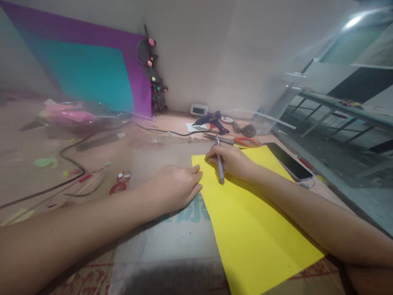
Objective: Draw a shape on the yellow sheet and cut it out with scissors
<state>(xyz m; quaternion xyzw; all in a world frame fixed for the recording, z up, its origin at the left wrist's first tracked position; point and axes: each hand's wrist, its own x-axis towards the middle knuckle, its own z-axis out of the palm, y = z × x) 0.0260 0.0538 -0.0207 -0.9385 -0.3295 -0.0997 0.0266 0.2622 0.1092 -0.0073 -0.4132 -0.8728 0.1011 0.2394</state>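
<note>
Pinching a slim, greyish-purple pen (220,166), the fingers of the right hand (235,160) sit narrow around its barrel, over the far end of a bright yellow, oblong sheet (251,221). That sheet stretches from them toward five and six o'clock, above a translucent whitish film (172,246) with turquoise lettering. At eight o'clock from the right hand, the left hand (175,184) lies with fingers curled against the sheet's left edge; whether they grip it, I cannot tell. Marking the sheet near its far left corner seems the step in hand, though the pen's contact is unclear. The next move likely calls for a steady sheet and a controlled stroke. Farther out, orange-handled metal scissors (248,141) lie at one o'clock, a black-screened phone (290,162) at three, and a dark blue glue gun (214,121) at eleven
</note>
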